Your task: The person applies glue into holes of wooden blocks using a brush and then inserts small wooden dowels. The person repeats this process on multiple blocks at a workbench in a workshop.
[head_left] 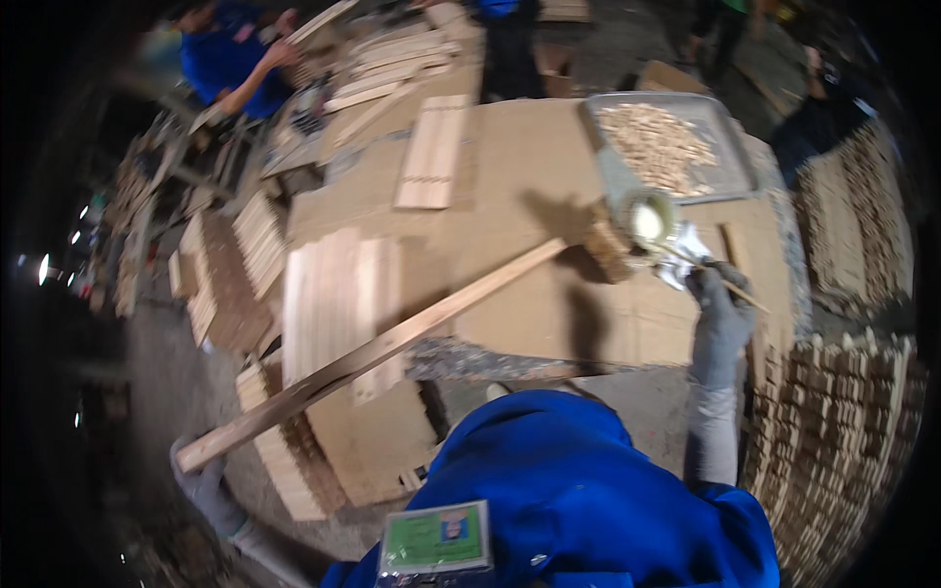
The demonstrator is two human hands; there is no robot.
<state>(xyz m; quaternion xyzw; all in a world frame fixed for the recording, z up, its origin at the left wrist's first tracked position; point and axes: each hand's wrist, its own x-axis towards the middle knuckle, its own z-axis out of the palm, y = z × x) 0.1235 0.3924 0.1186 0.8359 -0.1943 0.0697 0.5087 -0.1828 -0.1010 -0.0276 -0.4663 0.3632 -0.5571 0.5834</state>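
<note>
A long wooden bar (451,309) slants up from the lower left across the table, one end held in my gloved left hand (204,485). Its far end points at a brown block-like piece (610,245) beside a cup of white liquid (648,221). My right hand (720,306), in a grey glove, is closed around a thin stick (745,296). The other end of that stick reaches the cup's side; whether it dips into the liquid I cannot tell. Crumpled white material (678,261) lies between the cup and my right hand.
A grey tray (737,147) of small wooden pegs stands at the table's far right. Pale slats (328,294) lie side by side at left, and a drilled panel (431,152) lies beyond. Stacked wood (833,441) flanks the right side. A person in blue (230,64) handles wood at far left.
</note>
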